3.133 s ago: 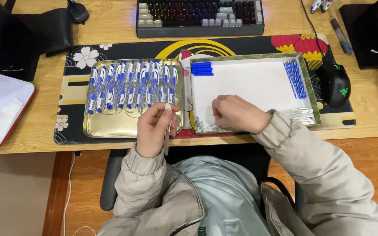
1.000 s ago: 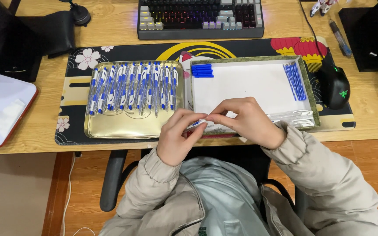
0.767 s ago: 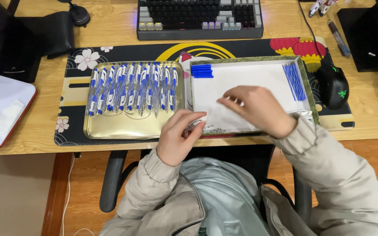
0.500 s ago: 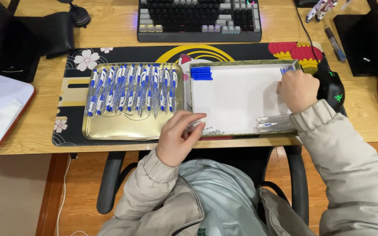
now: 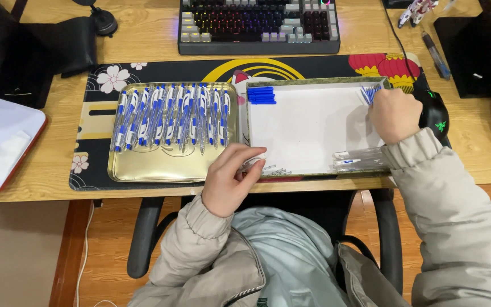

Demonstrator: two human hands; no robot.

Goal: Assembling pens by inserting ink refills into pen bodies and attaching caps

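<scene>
Your left hand (image 5: 229,181) pinches a clear pen barrel (image 5: 253,164) at the front-left corner of the white tray (image 5: 308,128). Your right hand (image 5: 393,113) closes over the blue refills (image 5: 369,92) at the tray's far-right corner. Assembled pens (image 5: 171,113) lie in the gold tray (image 5: 160,167).

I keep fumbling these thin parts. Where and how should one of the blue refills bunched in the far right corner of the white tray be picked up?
Probably by its near end, pinched from above. The blue refills lie flat and close together in the corner of the white tray, hard against its walls, so only top and near ends are free. The right hand sits over them there.
</scene>
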